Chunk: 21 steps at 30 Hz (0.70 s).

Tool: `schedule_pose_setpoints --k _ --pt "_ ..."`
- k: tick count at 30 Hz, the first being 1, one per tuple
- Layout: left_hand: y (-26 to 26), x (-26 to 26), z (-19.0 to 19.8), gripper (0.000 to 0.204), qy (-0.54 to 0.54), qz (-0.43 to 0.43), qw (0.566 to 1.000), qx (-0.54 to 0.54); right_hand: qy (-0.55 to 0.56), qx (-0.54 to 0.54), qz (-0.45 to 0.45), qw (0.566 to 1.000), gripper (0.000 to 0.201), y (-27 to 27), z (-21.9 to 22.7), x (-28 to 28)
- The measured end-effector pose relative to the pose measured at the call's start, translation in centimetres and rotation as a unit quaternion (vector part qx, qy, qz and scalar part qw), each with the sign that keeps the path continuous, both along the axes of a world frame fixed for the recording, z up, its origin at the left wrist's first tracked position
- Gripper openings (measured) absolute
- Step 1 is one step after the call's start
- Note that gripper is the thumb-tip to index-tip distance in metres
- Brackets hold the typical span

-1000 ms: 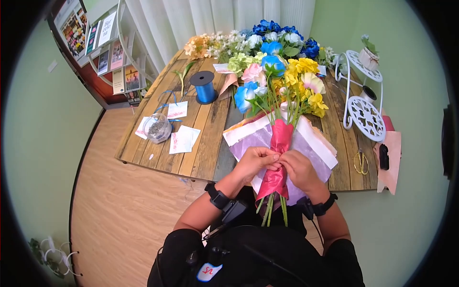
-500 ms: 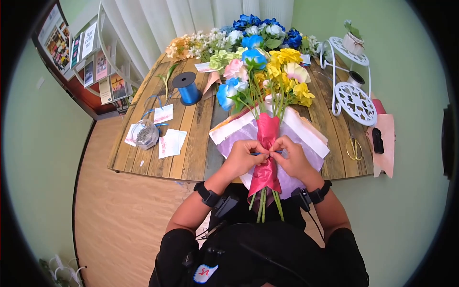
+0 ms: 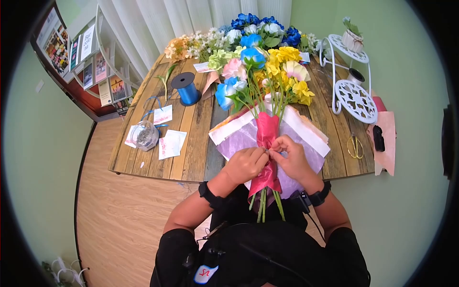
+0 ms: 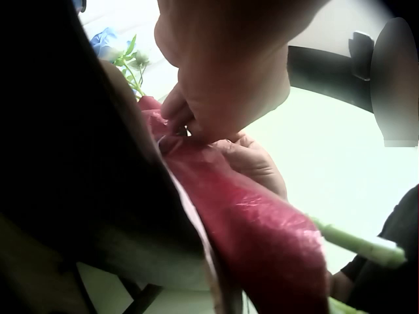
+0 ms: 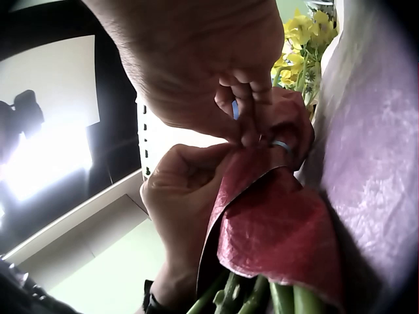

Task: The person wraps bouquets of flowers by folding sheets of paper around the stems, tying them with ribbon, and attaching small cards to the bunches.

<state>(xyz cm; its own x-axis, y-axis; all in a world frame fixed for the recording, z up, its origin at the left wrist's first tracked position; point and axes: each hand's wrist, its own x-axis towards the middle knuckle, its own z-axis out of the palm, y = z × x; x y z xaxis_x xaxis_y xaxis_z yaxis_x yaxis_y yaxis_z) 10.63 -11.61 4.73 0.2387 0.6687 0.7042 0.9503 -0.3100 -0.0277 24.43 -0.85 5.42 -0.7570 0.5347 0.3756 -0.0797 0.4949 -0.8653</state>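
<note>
A red paper wrap (image 3: 267, 129) surrounds the stems of a bouquet of blue, pink and yellow flowers (image 3: 251, 56). Thin blue ribbon (image 5: 281, 145) circles the wrap's narrow middle in the right wrist view. The left hand (image 3: 246, 165), back upward, pinches at the ribbon with curled fingers. Touching its fingertips, the right hand (image 3: 292, 160) pinches ribbon between thumb and finger; a bit of blue shows among its fingers in the right wrist view. The fingers hide the ribbon's crossing. Green stems (image 3: 263, 203) stick out below.
Purple and white paper (image 3: 303, 138) lies beneath the bouquet on the wooden table (image 3: 196, 138). Leftward are a blue ribbon spool (image 3: 185, 88), cards (image 3: 169, 143) and a glass jar (image 3: 145, 135). Gold scissors (image 3: 355, 147) and a white stand (image 3: 356, 101) are on the right.
The head view has shifted, moving the scene leftward and slightly up. The left hand has rolled over, its back now upward, and the blue strand between the hands is less visible. The right hand stays at the wrap.
</note>
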Motion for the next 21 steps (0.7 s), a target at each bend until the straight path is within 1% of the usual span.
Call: schedule_pose_setpoints --k 1,2,4,5,7,8,10,13,17,20,21 --pt "0.0 -0.1 0.0 0.011 0.020 -0.008 0.999 0.024 0.002 -0.053 0.025 0.998 0.011 0.2 -0.1 0.1" --pt "0.1 -0.3 -0.1 0.011 0.020 -0.008 0.999 0.024 0.002 -0.054 0.024 0.998 0.011 0.4 -0.2 0.2" --pt "0.1 -0.6 -0.3 0.012 0.017 -0.024 0.999 0.029 0.022 -0.223 0.075 0.972 0.010 0.9 -0.6 0.2" --pt "0.2 -0.7 -0.2 0.012 0.017 -0.024 0.999 0.029 0.022 -0.223 0.075 0.972 0.010 1.1 -0.7 0.1" --pt "0.4 -0.8 -0.2 0.013 0.027 -0.043 0.997 0.057 0.019 -0.278 0.081 0.957 0.011 1.4 -0.7 0.1" --pt "0.4 -0.9 -0.2 0.013 0.027 -0.043 0.997 0.057 0.019 -0.278 0.081 0.957 0.011 1.6 -0.7 0.1" --pt "0.4 -1.0 -0.4 0.014 0.024 -0.056 0.996 0.066 -0.043 -0.300 0.106 0.947 0.012 1.9 -0.5 0.1" --pt "0.5 -1.1 -0.4 0.015 0.020 -0.065 0.995 0.074 -0.073 -0.300 0.123 0.943 0.013 2.1 -0.1 0.1" --pt "0.6 -1.2 -0.6 0.016 0.025 -0.074 0.993 0.085 -0.095 -0.302 0.126 0.940 0.012 2.5 0.1 -0.2" --pt "0.6 -1.3 -0.5 0.017 0.028 -0.085 0.992 0.088 -0.110 -0.287 0.131 0.942 0.011 2.5 0.1 -0.3" --pt "0.6 -1.2 -0.4 0.017 0.027 -0.084 0.993 0.084 -0.106 -0.266 0.123 0.950 0.011 2.3 0.0 -0.3"
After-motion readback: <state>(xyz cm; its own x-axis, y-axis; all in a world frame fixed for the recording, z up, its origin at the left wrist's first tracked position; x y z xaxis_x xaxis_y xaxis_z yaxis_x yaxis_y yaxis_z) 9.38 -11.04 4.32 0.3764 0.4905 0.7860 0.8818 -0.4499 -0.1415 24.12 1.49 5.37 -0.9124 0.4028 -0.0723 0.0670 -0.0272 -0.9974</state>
